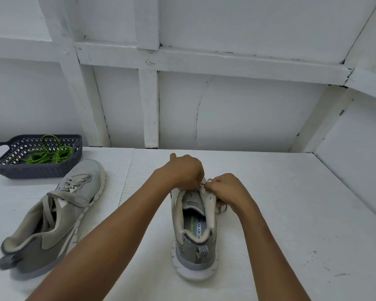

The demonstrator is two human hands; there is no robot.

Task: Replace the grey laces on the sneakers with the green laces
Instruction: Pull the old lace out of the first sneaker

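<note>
From the head camera, a white table [280, 213] runs up to a white panelled wall [237, 118]. At the far left of the table sits a dark perforated basket [37, 171] with a handle hole, and the green laces [46, 156] lie tangled inside it, untouched and well apart from both hands. Just in front of the basket, the other sneaker [59, 213] lies tipped on its side, toe towards the basket, still threaded with its pale laces. The left forearm crosses between that shoe and the one being handled.

The upright sneaker [193, 237] stands on its sole in the middle of the table, heel towards the person. Both hands meet over its throat and hide the toe and most of the eyelets. The left hand [180, 172] is clenched, its fingertips pinching the grey lace [221, 208] at the top of the tongue. The right hand [226, 190] is curled round the shoe's right eyelet flap, gripping it. A loose loop of the lace hangs just under that hand, beside the shoe's right side
</note>
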